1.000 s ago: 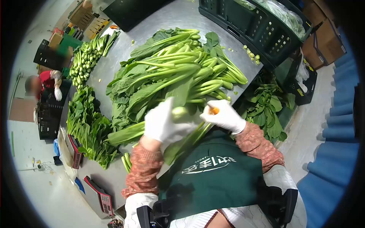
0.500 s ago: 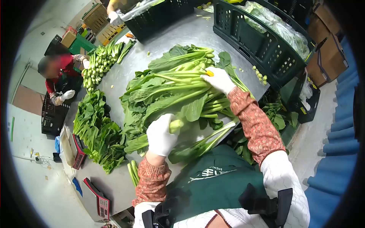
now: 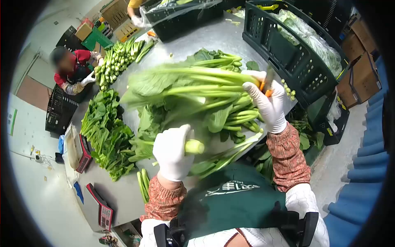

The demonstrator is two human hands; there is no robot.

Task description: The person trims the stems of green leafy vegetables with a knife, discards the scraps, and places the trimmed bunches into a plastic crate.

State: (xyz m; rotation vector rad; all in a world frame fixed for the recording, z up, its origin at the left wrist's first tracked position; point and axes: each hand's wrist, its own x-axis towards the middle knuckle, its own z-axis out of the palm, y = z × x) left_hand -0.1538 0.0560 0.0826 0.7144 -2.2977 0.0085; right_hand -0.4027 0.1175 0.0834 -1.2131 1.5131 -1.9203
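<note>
While the left hand (image 3: 170,154) in a white glove wraps its fingers round a thick pale-green leafy stalk (image 3: 194,147) above the near edge of the grey metal bench (image 3: 205,33), the right hand (image 3: 270,105), also white-gloved, grips an orange-handled knife (image 3: 268,93), blade up, in the head view. Its fingers also meet the stem ends of a long, blurred bunch of leafy greens (image 3: 197,84), which extends leftward over the heap at mid-bench. Whether they close round those stems, I cannot tell.

At the bench's far right corner stands a dark green perforated plastic crate (image 3: 284,47), filled with greens in clear plastic wrap (image 3: 308,37). On the far edge, a black plastic crate (image 3: 185,24) has a clear plastic liner (image 3: 181,8) hanging over its rim, with some green inside. Beyond the right edge, a smaller black crate (image 3: 337,133) on the floor holds a crumpled clear bag (image 3: 334,117). Past the left edge, beside a red-sleeved co-worker (image 3: 82,57), is another black crate (image 3: 61,109); its contents are unclear.
</note>
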